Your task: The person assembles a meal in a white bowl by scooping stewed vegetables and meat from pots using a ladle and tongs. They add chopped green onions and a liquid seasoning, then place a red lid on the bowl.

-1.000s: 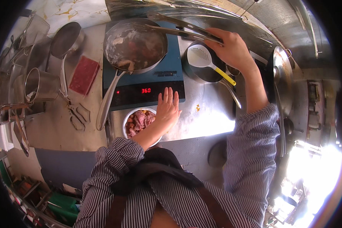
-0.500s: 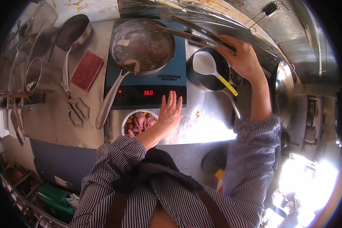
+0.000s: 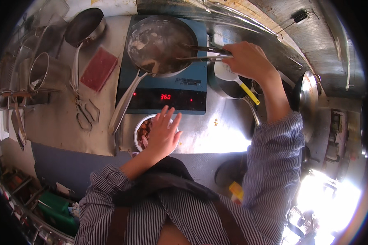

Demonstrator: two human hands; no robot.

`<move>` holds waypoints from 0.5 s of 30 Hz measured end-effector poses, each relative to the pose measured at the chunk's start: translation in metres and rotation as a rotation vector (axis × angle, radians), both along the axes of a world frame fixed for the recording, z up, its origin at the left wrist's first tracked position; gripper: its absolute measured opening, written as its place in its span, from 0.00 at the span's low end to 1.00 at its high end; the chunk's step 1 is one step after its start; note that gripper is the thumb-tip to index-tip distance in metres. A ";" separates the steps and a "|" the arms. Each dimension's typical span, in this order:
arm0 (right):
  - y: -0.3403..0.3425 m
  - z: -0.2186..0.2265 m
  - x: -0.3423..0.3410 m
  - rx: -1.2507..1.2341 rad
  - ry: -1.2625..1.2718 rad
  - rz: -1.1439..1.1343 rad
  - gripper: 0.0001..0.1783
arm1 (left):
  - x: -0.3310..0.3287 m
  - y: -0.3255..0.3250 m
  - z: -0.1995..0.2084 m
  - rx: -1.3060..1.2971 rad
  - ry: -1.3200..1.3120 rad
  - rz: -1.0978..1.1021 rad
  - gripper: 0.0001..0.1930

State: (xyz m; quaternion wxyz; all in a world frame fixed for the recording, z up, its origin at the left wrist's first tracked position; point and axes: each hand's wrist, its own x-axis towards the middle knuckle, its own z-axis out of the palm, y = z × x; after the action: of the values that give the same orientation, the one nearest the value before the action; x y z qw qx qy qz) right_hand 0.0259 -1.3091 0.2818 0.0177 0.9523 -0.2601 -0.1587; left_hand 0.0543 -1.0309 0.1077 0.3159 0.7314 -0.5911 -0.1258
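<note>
My right hand (image 3: 249,61) grips a pair of metal tongs (image 3: 210,54), whose tips reach into the steaming liquid of a frying pan (image 3: 140,70). Pale pieces show at the pan's left and near sides; what lies at the tong tips is unclear in the murky liquid. The pan rests on a blue induction cooker (image 3: 131,81) with a lit red display. My left hand (image 3: 162,132) is open, fingers spread, above a white bowl (image 3: 137,130). Reddish-brown and pink meat pieces (image 3: 144,134) in that bowl are partly hidden by the hand.
A white slotted turner (image 3: 225,71) with a yellow handle lies across a dark pot (image 3: 221,87). Left of the cooker are a red slab (image 3: 99,69), scissors (image 3: 86,114) and a small pan (image 3: 85,27). A metal container (image 3: 43,75) stands farther left; a wok (image 3: 308,92) leans at right.
My right hand has brought the tongs down and left, their tips now in the pan. My left hand has drawn back from the cooker's panel to over the bowl.
</note>
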 end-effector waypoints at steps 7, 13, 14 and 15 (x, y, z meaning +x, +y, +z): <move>-0.012 -0.013 0.000 -0.119 0.015 0.015 0.14 | -0.002 0.042 -0.003 -0.006 0.085 -0.036 0.26; -0.014 -0.019 -0.010 -0.102 -0.078 0.001 0.14 | -0.022 -0.030 -0.022 0.069 -0.077 -0.139 0.29; -0.011 -0.017 -0.010 -0.087 -0.092 0.005 0.14 | -0.024 -0.044 -0.026 0.086 -0.103 -0.149 0.30; -0.011 -0.016 -0.014 -0.077 -0.104 -0.009 0.14 | -0.027 -0.055 -0.033 0.100 -0.126 -0.167 0.31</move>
State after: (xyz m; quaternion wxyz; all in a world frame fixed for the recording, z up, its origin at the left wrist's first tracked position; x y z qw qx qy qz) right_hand 0.0122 -1.3203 0.2656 0.0399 0.9567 -0.2707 -0.0992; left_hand 0.0273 -1.0857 0.0749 0.2294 0.7010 -0.6616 -0.1348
